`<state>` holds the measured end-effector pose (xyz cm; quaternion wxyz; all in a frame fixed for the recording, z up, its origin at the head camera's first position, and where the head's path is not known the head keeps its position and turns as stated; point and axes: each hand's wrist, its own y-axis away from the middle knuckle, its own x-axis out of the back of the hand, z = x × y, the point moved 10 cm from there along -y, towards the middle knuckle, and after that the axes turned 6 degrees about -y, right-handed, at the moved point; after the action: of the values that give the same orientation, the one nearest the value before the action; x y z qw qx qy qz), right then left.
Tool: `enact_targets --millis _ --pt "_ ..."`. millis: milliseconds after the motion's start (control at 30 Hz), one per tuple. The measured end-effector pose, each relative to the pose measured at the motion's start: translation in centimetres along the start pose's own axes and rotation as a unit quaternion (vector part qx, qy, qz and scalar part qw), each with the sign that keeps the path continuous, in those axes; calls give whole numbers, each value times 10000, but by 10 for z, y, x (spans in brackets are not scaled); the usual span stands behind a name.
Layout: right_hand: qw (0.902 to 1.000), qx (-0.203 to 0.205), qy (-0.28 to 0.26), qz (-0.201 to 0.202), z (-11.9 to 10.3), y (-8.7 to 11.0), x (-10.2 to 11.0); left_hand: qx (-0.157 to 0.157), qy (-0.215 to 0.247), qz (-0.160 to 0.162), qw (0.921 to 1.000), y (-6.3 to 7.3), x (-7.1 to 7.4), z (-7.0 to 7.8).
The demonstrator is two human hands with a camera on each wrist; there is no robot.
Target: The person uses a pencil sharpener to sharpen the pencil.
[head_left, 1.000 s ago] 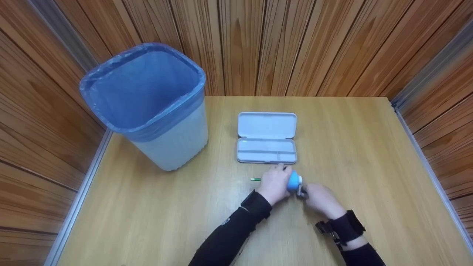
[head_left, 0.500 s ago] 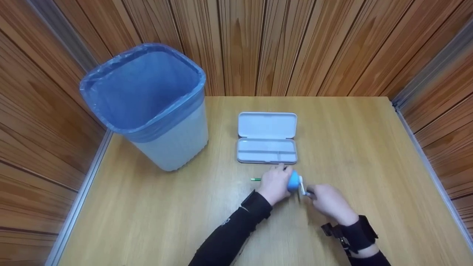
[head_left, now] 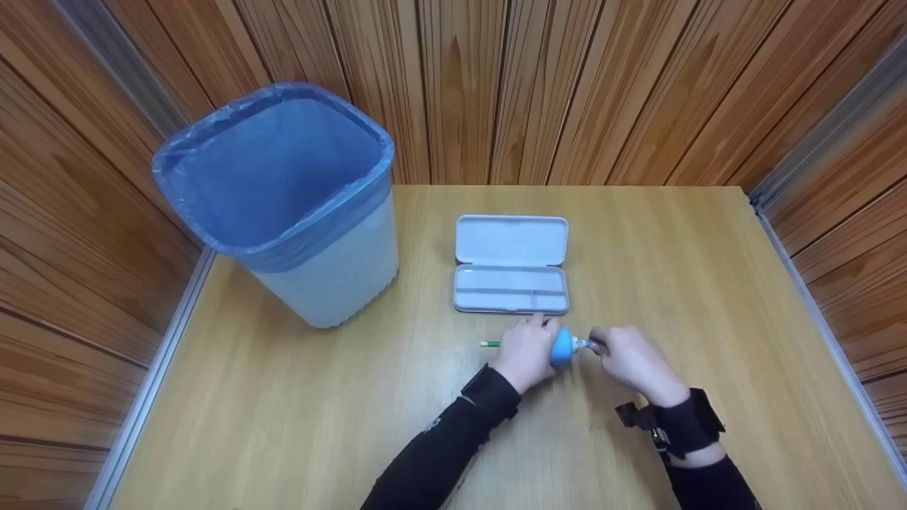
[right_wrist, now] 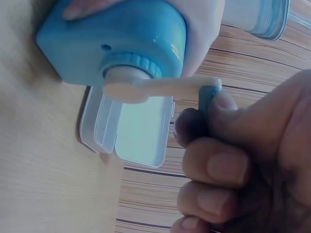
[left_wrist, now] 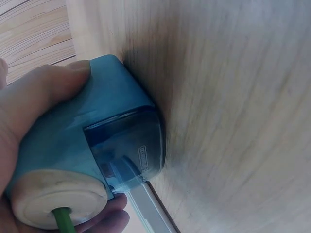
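A blue crank pencil sharpener (left_wrist: 73,131) stands on the table, and my left hand (head_left: 524,354) grips its body from above. A green pencil (head_left: 489,343) sticks out of its left side; the left wrist view shows the pencil going into the round white holder (left_wrist: 58,199). Below the body sits a dark see-through shavings drawer (left_wrist: 129,145). On the other side, my right hand (head_left: 634,361) pinches the blue knob (right_wrist: 208,99) of the white crank handle (right_wrist: 170,87) between thumb and forefinger. The pencil's tip is hidden inside the sharpener.
Just behind the hands lies an opened pale pencil case (head_left: 511,289), its lid folded back and its compartments bare. At the left stands a white bin (head_left: 340,276) with a blue liner. Wood-panelled walls (head_left: 553,92) border the table (head_left: 283,411) at the back and sides.
My right hand has carried the crank handle round, from low in front of the sharpener up to its right side. The left hand, sharpener and pencil have stayed in place.
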<state>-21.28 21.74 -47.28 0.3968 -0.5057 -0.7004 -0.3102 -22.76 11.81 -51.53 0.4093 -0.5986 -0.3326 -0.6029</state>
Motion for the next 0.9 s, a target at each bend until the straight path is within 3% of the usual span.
enact_targets --millis 367,667,900 --pt "9985 -422 -293 -206 15 -29 -4 -34 -17 -40 10000 0 0 0" --pt "9921 -994 -444 -624 40 -52 -25 -63 -73 -30 9999 0 1 2" --pt "9937 -878 -425 -558 45 -57 -33 -112 -77 393 9991 3 9 2"
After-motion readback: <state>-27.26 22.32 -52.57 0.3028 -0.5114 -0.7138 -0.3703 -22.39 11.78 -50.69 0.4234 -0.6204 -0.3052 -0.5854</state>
